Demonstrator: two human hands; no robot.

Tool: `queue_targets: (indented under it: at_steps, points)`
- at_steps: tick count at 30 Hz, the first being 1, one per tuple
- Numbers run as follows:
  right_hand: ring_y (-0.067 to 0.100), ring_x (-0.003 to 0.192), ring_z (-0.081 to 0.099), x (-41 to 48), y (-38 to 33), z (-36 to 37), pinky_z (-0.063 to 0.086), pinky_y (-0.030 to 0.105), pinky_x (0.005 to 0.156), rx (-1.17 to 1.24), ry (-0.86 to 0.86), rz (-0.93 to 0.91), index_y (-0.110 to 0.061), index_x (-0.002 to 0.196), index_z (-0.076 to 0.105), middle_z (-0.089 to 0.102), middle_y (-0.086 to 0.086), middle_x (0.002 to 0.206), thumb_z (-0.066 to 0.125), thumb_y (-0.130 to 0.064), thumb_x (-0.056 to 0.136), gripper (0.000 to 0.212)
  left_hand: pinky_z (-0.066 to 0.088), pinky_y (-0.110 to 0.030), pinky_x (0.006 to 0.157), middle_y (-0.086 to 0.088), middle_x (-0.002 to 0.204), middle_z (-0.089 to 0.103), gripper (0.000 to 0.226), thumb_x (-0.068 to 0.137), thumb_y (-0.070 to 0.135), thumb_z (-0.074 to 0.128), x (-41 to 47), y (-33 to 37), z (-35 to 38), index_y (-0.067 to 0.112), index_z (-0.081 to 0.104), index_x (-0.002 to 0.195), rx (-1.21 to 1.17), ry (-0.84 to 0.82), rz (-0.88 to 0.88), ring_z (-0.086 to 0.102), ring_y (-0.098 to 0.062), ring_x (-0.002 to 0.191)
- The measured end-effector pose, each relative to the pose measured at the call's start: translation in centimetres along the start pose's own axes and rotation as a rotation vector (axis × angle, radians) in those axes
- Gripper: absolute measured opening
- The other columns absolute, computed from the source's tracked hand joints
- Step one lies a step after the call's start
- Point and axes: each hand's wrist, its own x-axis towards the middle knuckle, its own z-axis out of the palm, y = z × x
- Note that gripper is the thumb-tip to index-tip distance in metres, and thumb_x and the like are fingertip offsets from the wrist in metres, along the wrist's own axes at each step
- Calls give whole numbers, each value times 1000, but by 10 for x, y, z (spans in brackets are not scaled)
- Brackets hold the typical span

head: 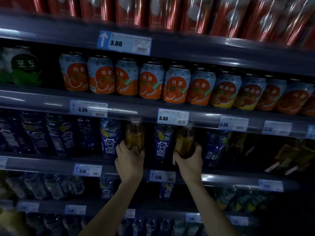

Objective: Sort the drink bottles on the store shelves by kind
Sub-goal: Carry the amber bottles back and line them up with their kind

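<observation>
Two amber tea bottles stand among blue-labelled drink bottles on the third shelf from the top. My left hand grips the lower part of the left amber bottle. My right hand wraps the base of the right amber bottle. A blue bottle stands between the two amber ones, and another blue bottle stands just left of my left hand. Both amber bottles are upright with their caps tucked under the shelf rail above.
Orange and peach cans line the shelf above, red cans the top shelf. More blue bottles fill the left; dark amber bottles lie at the right. Price tags hang on the shelf rails. Lower shelves hold more bottles.
</observation>
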Motion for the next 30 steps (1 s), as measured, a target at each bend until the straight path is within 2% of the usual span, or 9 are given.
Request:
queue_targets:
  at_steps: [5,7,10,13,16,20,23,26,30]
  points:
    - [-11,86,56,-1,-2,-9,41,3,60,-28,-82,18,-37,124,35,58,-12,108,78,-26,76,65,50,-47,86,-3,127,44,78,74,40,76,0,-5,-6,13,35,135,-32,-20,20,53,-26,105]
    - [-5,91,53,-1,-6,-5,39,3,70,-49,-31,-2,-29,123,38,50,-8,112,82,-33,72,68,51,-46,83,-4,127,43,77,74,38,76,-1,-3,-5,13,35,134,-36,-24,28,53,-27,104]
    - [9,102,45,1,-8,2,39,19,85,-123,60,-45,-15,123,41,39,-4,116,85,-34,68,73,50,-46,84,-5,130,39,80,74,37,77,-4,0,-1,13,32,136,-52,-18,8,51,-27,108]
    - [11,100,50,2,-8,2,39,12,77,-122,68,-56,-15,120,43,45,-1,114,83,-30,70,66,49,-47,89,-6,133,37,83,73,36,78,-5,0,2,13,30,137,-85,-11,-32,46,-26,117]
    - [14,101,57,2,-4,-3,47,22,79,-72,47,-35,-21,125,42,55,0,112,81,-28,73,65,46,-43,90,-6,130,38,76,75,33,76,-6,-4,5,13,32,134,-100,-8,-25,45,-27,118]
    - [13,105,54,-2,-3,0,44,18,80,-84,65,-63,-20,127,41,50,0,117,80,-30,73,68,44,-44,92,-7,130,39,78,73,34,78,-5,-6,8,12,33,133,-94,7,-27,43,-27,119]
    - [20,117,44,-5,-4,8,44,37,97,-149,129,-31,-10,134,35,39,7,129,85,-36,66,89,46,-45,94,-6,128,41,78,71,32,80,-3,-2,10,11,35,132,-123,21,-63,44,-26,118]
    - [28,118,46,-2,-4,13,44,47,99,-185,152,-20,-6,131,38,42,11,125,85,-28,68,82,45,-39,94,-5,121,44,72,69,25,82,0,0,8,9,41,127,-176,29,-82,47,-23,111]
    - [21,106,53,-3,-1,6,48,37,92,-132,161,-64,-9,124,47,48,3,114,86,-28,65,73,43,-29,90,0,113,45,70,65,22,85,-2,-3,3,12,45,122,-253,25,-70,48,-14,102]
